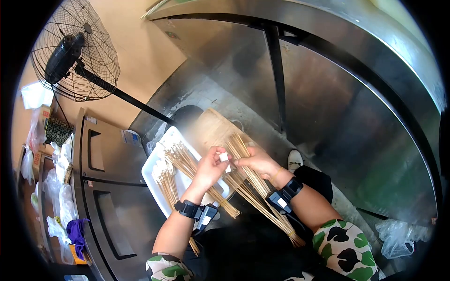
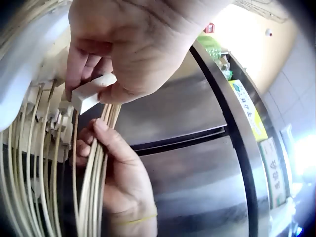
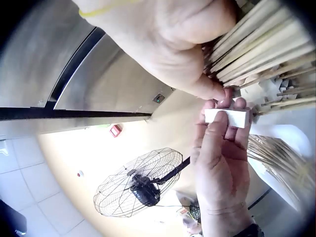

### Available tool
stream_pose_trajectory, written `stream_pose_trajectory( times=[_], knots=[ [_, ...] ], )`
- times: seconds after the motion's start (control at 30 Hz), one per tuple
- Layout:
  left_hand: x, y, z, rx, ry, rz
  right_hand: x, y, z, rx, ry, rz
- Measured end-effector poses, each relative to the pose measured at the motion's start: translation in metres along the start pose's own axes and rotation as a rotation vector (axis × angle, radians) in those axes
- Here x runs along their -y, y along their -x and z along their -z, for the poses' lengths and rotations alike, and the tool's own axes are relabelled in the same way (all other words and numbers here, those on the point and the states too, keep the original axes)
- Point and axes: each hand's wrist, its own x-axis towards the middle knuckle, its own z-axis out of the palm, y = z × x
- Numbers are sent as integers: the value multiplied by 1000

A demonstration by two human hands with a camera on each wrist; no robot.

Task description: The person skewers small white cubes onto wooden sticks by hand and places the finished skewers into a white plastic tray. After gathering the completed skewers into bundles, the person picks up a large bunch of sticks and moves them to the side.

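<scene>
Between thumb and fingers, my left hand (image 1: 209, 165) pinches a small white rectangular block (image 1: 224, 157); what it is made of I cannot tell. My right hand (image 1: 260, 162) grips a bundle of thin bamboo skewers (image 2: 94, 173), thumb along them. In the left wrist view, the top of one darker skewer (image 2: 75, 143) comes up to the block's lower edge. Both hands are close together over the lap. Left of them, a white plastic tub (image 1: 149, 174) holds many skewers (image 1: 180, 157) with white pieces on their far ends.
A light brown board (image 1: 211, 129) lies beyond the hands. At upper left stands a black fan (image 1: 65, 58), its pole running down behind the tub. Stainless-steel cabinets (image 1: 347, 107) rise on the right and a steel fridge (image 1: 110, 187) on the left. A plastic bag (image 1: 396, 239) is at lower right.
</scene>
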Motion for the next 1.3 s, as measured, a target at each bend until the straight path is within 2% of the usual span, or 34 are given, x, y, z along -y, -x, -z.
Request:
stream_pose_trajectory(
  times=[0.07,0.1,0.2,0.4,0.57,0.67,0.9,1.0,1.07,1.13,1.17,1.3],
  knots=[
    [3,0,-2,33,-186,71,2,1,-1,19,-77,-18],
    [-3,2,-3,30,-411,68,7,4,-2,38,-141,-52],
    [-2,-3,-4,38,-413,71,14,8,-5,62,-238,-91],
    [-14,2,9,-8,199,56,19,11,-4,56,-116,-100],
    [-18,-3,34,-227,673,114,17,8,-7,117,-66,-91],
    [-15,-8,39,-230,867,136,16,7,-7,126,-78,-97],
    [-20,-3,24,-189,876,156,13,4,-6,51,-52,-89],
    [-13,13,7,-93,540,86,14,5,-5,3,-54,-110],
    [-16,27,-15,-22,119,39,14,5,-3,-10,-82,-110],
    [-4,36,-28,-177,-595,-521,10,3,0,-4,-135,-96],
    [-16,47,-36,-149,-683,-395,9,3,1,1,-139,-97],
    [-24,62,-50,-62,-923,-307,12,2,3,-18,-170,-106]
  ],
)
